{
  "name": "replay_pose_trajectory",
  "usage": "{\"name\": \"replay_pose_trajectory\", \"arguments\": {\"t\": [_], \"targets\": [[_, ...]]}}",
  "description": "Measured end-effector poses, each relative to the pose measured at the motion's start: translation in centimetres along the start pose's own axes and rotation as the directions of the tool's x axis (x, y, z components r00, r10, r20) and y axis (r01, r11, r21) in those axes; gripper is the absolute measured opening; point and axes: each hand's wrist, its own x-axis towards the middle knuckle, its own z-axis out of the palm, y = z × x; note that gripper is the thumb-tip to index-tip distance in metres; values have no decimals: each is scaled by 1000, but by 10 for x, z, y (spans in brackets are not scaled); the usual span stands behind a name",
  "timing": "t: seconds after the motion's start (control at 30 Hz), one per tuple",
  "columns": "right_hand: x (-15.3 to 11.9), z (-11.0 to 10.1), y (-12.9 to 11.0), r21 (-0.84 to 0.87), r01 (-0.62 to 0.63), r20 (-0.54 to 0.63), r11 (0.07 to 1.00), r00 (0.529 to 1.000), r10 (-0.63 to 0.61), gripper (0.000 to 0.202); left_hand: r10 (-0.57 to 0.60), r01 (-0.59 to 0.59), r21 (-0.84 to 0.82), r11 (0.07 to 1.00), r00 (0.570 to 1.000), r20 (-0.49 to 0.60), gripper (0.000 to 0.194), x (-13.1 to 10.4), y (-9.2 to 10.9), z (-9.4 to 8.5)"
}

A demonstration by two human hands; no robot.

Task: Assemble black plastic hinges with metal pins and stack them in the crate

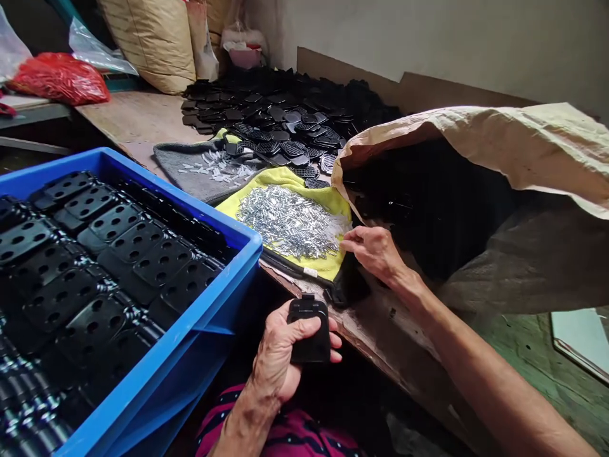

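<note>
In my left hand [276, 355] is a flat black plastic piece [310, 346] with rounded corners and a small tab on top. My thumb presses its face, and the fingers wrap behind it, above my lap. My right hand [378, 251] is at the right edge of a heap of short shiny metal pins [285, 219], thumb and fingertips pinched together. Whether a pin sits between those fingertips is too small to make out. The pins lie on a yellow cloth [326, 270] with a dark border, on the wooden table.
At left stands a blue crate [214, 301] filled with black pieces [109, 222] with round holes. Behind the pins, white pieces [214, 166] lie on a grey cloth, and many black plates [280, 120] are heaped. An open brown sack [476, 120] lies at right.
</note>
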Motion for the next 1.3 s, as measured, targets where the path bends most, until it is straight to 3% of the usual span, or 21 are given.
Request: {"name": "replay_pose_trajectory", "arguments": {"t": [0.13,0.23,0.37,0.47,0.57,0.67,0.73,0.87,1.3], "targets": [[17,12,-6,-268,-22,83,963,996,45,14,-5,5,-19,1000,1000,-6,24,0,2,-5],[15,16,-18,-504,22,97,864,995,32,18,9,-9,-45,999,1000,10,21,2,2,-6],[16,14,-24,-610,38,97,792,995,28,20,-15,17,-71,997,999,31,20,2,3,-6],[9,5,-25,-469,-8,20,883,1000,20,15,-32,33,-64,997,999,14,21,1,4,-9],[-14,-7,-31,14,-32,34,999,999,32,12,-46,49,-85,995,998,39,22,2,2,-16],[-45,-8,-38,514,-145,301,845,953,-20,18,-58,75,-139,988,991,124,24,4,-2,-21],[-61,-3,-40,662,-259,429,703,900,-73,23,-54,83,-163,983,983,174,25,5,-5,-23],[-72,9,-36,737,-324,451,594,889,-75,20,-48,85,-162,983,975,218,26,7,-10,-22],[-65,11,-21,661,-485,581,572,814,18,18,-83,87,-12,996,977,198,30,10,-13,-17]]}}
